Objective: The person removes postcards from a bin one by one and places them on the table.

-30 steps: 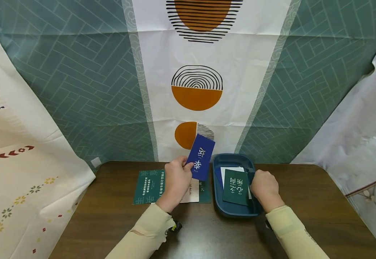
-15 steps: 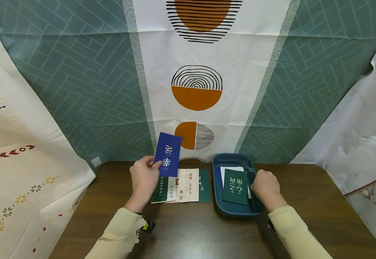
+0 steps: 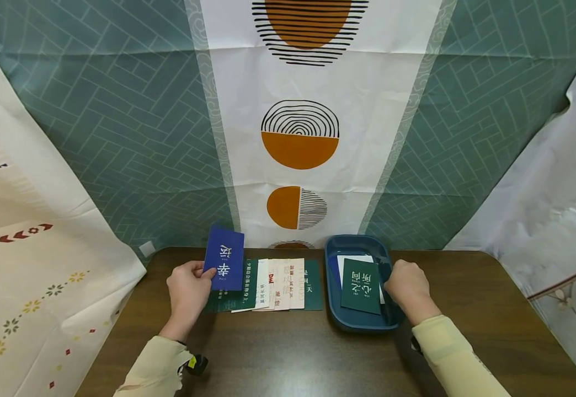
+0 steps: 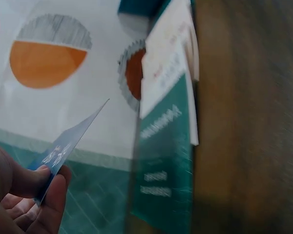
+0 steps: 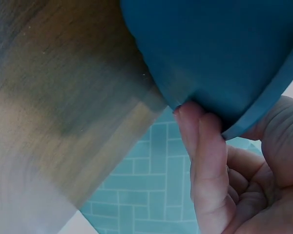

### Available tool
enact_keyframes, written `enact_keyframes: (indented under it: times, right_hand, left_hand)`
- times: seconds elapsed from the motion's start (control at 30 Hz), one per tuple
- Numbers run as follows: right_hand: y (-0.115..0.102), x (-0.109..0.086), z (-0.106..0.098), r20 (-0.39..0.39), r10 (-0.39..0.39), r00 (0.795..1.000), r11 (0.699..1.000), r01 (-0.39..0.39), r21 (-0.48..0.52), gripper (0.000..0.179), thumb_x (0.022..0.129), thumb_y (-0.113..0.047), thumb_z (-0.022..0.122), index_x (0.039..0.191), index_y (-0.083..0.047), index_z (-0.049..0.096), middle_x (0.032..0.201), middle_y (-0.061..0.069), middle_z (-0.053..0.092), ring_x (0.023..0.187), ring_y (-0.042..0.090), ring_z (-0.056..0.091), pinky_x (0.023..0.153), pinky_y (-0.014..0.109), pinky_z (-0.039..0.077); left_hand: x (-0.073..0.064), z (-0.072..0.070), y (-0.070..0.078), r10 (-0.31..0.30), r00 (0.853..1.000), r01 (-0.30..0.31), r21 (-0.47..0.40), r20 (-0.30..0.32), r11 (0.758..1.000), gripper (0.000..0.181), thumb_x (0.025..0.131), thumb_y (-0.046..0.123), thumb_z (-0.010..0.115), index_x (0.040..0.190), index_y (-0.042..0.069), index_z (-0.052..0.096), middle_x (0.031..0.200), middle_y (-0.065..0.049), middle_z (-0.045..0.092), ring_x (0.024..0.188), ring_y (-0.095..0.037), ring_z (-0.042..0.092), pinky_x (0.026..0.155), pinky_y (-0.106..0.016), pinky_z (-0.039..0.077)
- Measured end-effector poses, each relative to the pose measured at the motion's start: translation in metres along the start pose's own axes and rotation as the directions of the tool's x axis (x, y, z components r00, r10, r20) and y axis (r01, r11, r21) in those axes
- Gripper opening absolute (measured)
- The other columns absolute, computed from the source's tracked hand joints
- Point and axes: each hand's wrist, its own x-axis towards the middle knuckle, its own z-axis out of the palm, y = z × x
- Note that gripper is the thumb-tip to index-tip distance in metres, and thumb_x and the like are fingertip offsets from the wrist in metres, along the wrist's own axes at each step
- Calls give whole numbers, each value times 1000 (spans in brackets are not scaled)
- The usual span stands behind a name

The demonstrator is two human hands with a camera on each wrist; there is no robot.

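My left hand (image 3: 187,295) pinches a blue card (image 3: 225,259) with white characters by its lower left edge, thumb on the front. The card is held over the left end of an overlapping row of cards, where a dark green card (image 4: 166,161) lies. Cream cards (image 3: 288,284) and another green card (image 3: 313,286) continue that row to the right. My right hand (image 3: 409,289) grips the right rim of a blue plastic tray (image 3: 334,309), fingers outside and under the wall in the right wrist view. Inside the tray lies a green card (image 3: 361,286) on top of a white card (image 3: 355,258).
The brown wooden table (image 3: 288,353) ends at a back edge against a patterned cloth (image 3: 169,138) hanging behind it. A white cloth (image 3: 35,264) hangs at the left and another pale cloth (image 3: 556,248) at the right.
My left hand has carried the blue card leftward and lower, from beside the tray to the left end of the card row. The right hand and tray have stayed in place.
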Motion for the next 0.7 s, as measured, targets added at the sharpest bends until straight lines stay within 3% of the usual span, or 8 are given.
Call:
enact_keyframes:
  times: [0.33, 0.7]
  right_hand:
    - [-3, -4, -2, 2, 0, 1000, 1000, 0, 0, 28, 78, -10, 66, 96, 11, 61, 76, 20, 62, 56, 24, 54, 50, 39, 52]
    - [-1, -1, 0, -20, -8, 1000, 1000, 8, -9, 29, 77, -11, 66, 95, 11, 61, 77, 21, 63, 57, 24, 55, 53, 41, 53]
  left_hand:
    - [-2, 7, -28, -63, 991, 56, 61, 118, 997, 28, 83, 17, 70, 99, -5, 68, 90, -22, 70, 74, -26, 67, 60, -37, 55]
    - [5, 19, -56, -111, 982, 95, 108, 154, 990, 29, 78, 21, 73, 95, -4, 70, 82, -17, 70, 70, -23, 62, 49, -26, 44]
